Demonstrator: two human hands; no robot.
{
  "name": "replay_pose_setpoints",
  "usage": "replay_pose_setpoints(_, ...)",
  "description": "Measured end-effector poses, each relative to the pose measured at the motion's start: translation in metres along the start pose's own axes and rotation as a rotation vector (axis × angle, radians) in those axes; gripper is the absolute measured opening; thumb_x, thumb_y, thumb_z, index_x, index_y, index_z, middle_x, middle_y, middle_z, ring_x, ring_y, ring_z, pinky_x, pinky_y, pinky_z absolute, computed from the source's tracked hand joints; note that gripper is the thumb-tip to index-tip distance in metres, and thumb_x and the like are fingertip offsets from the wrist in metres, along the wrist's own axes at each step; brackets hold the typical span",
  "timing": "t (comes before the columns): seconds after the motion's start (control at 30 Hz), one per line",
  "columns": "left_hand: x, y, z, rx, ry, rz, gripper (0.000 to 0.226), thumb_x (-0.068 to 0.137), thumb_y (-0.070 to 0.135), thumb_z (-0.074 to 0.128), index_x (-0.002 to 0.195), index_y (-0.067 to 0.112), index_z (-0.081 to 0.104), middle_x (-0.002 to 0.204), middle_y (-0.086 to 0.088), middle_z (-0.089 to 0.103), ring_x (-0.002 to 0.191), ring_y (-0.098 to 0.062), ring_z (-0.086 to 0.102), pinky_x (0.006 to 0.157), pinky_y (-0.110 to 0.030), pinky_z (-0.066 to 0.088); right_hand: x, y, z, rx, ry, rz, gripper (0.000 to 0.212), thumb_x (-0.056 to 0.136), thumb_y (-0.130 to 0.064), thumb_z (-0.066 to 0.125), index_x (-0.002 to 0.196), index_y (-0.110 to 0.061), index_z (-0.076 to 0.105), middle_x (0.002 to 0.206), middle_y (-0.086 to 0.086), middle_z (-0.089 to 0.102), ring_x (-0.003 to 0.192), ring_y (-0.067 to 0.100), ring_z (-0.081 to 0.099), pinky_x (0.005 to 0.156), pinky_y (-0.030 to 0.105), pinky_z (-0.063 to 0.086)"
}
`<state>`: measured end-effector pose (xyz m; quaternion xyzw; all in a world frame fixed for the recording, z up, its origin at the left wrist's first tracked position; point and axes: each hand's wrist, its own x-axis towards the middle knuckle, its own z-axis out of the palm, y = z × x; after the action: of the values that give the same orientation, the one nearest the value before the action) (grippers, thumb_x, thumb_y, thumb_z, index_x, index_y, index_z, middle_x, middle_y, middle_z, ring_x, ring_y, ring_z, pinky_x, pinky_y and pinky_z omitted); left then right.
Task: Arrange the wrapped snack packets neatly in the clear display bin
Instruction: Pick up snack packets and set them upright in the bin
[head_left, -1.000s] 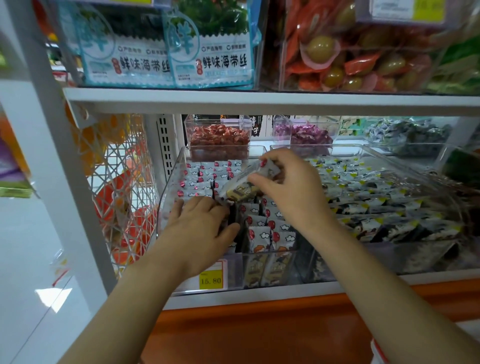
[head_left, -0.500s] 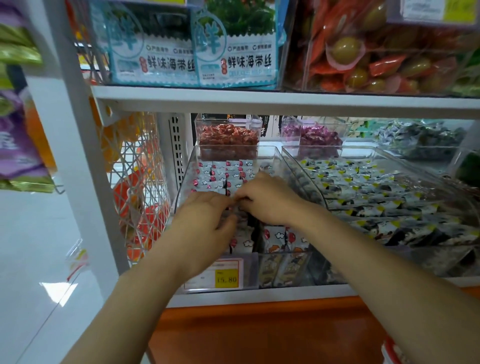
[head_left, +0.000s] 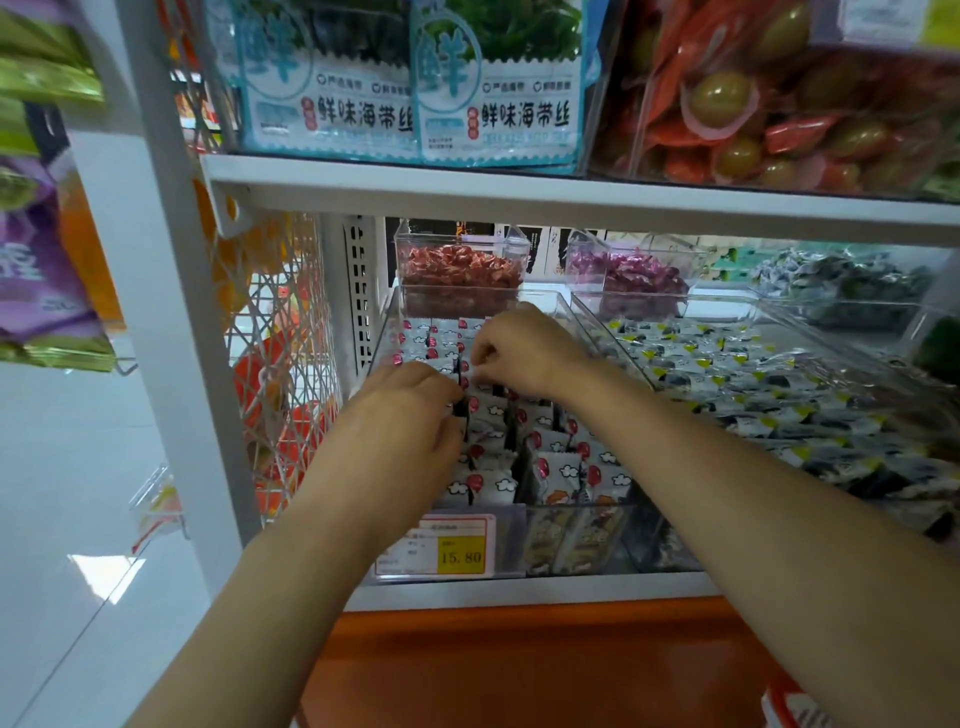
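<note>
The right fingers (head_left: 487, 352) were curled, their tips bunched on the top edge of one of the packets (head_left: 556, 470), seemingly pinching it to seat it upright in its row. The left fingers (head_left: 442, 397) were bent down into the dark gap beside that spot. Their tips were hidden, so I could not tell whether they gripped anything or only pushed the row back to hold a slot open. My reading of the pairing was left hand (head_left: 405, 415) bracing, right hand (head_left: 524, 356) placing.

The packets stood on edge in rows running front to back inside the bin (head_left: 383, 338), red marks uppermost, probably so the printed faces show through the clear front wall. Near the hands the rows looked looser, with gaps between columns.

A price tag (head_left: 457, 551) was fixed at the bin's front left. A second bin (head_left: 810, 332) of yellow-marked sachets sat just beside it on the right, both under a white shelf (head_left: 519, 197).
</note>
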<state>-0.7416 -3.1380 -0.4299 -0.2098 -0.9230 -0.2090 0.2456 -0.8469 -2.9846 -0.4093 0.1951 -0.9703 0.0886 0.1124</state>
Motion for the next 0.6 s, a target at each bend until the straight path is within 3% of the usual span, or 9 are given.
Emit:
replay_pose_setpoints(0.1, 0.001, 0.0, 0.0, -0.002, 0.003, 0.006, 0.033, 0.092, 0.015, 0.046, 0.123, 0.015, 0.058, 0.119, -0.002, 0.058, 0.112, -0.018, 0.044, 0.092, -0.023, 0.032, 0.005, -0.003, 0.008, -0.005, -0.027, 0.007, 0.007, 0.084, -0.021, 0.067, 0.078, -0.022, 0.064, 0.101, 0.001, 0.064, 0.104, 0.02, 0.051, 0.1, 0.042, 0.041)
replay_pose_setpoints(0.2, 0.001, -0.001, 0.001, -0.014, 0.012, 0.0, 0.034, 0.092, 0.016, 0.045, 0.124, 0.016, 0.057, 0.121, -0.001, 0.057, 0.115, -0.017, 0.043, 0.092, -0.021, 0.03, -0.001, -0.002, -0.003, 0.24, 0.057, 0.009, 0.009, 0.087, -0.012, 0.062, 0.08, -0.017, 0.061, 0.086, -0.004, 0.061, 0.089, 0.015, 0.055, 0.082, 0.031, 0.047)
replay_pose_setpoints(0.3, 0.001, 0.0, 0.001, -0.076, 0.053, -0.033, 0.034, 0.093, 0.014, 0.046, 0.126, 0.015, 0.056, 0.124, -0.002, 0.055, 0.121, -0.017, 0.04, 0.094, -0.018, 0.028, -0.018, 0.0, -0.02, 0.444, 0.219, 0.032, 0.01, 0.091, -0.009, 0.055, 0.083, -0.015, 0.054, 0.081, -0.01, 0.053, 0.079, 0.009, 0.051, 0.065, 0.016, 0.038)
replay_pose_setpoints(0.47, 0.003, 0.009, 0.0, -0.217, 0.146, -0.126, 0.04, 0.093, 0.013, 0.049, 0.133, 0.014, 0.048, 0.131, -0.003, 0.049, 0.122, -0.016, 0.043, 0.095, -0.016, 0.027, -0.06, 0.001, -0.035, 0.675, 0.553, 0.097, 0.013, 0.093, -0.007, 0.052, 0.082, -0.013, 0.05, 0.088, 0.005, 0.058, 0.075, 0.018, 0.056, 0.063, 0.027, 0.046)
replay_pose_setpoints(0.6, 0.003, 0.014, 0.002, -0.372, 0.138, -0.201, 0.043, 0.094, 0.016, 0.049, 0.136, 0.017, 0.044, 0.132, -0.002, 0.048, 0.107, -0.008, 0.05, 0.088, -0.018, 0.04, -0.094, 0.001, -0.039, 0.87, 0.695, 0.148, 0.02, 0.094, -0.006, 0.051, 0.079, -0.02, 0.049, 0.084, 0.003, 0.06, 0.059, 0.008, 0.059, 0.05, 0.017, 0.05)
